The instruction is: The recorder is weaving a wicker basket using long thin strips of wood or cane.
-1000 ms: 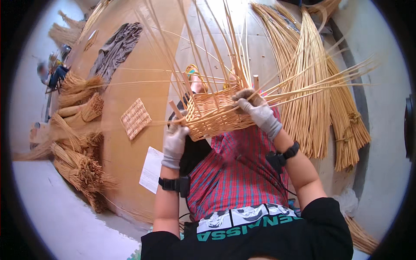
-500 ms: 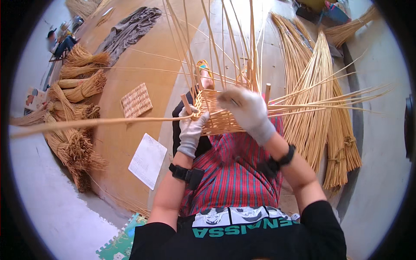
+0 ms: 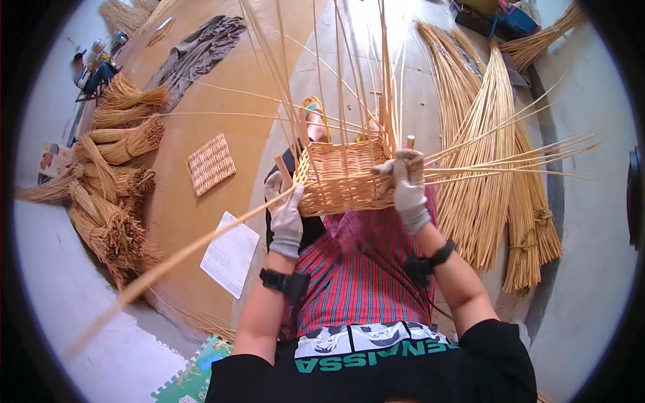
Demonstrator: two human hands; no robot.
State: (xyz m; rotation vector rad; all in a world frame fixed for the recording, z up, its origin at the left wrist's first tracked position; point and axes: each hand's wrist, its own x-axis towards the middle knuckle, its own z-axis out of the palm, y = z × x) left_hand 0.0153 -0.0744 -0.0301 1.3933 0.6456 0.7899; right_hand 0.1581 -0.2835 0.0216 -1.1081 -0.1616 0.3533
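A half-woven wicker basket (image 3: pixel 342 178) rests on my lap, with long upright stakes rising from its rim and loose rods sticking out to the right. My left hand (image 3: pixel 285 213), in a pale work glove, grips the basket's left side, where a long willow rod (image 3: pixel 181 255) runs out toward the lower left. My right hand (image 3: pixel 405 188), also gloved, closes on the basket's right corner among the stakes. Both wrists wear dark bands. My legs under a red checked cloth (image 3: pixel 363 269) support the basket.
Bundles of willow rods (image 3: pixel 490 161) lie on the floor at the right. Tied bundles of shorter stalks (image 3: pixel 114 181) lie at the left. A small woven mat (image 3: pixel 210 163), a white paper sheet (image 3: pixel 230 254) and a grey cloth (image 3: pixel 198 54) lie on the brown floor covering.
The basket has turned and dropped lower on my lap. My right hand has shifted to the right corner, and the long rod on the left now slants down to the lower left.
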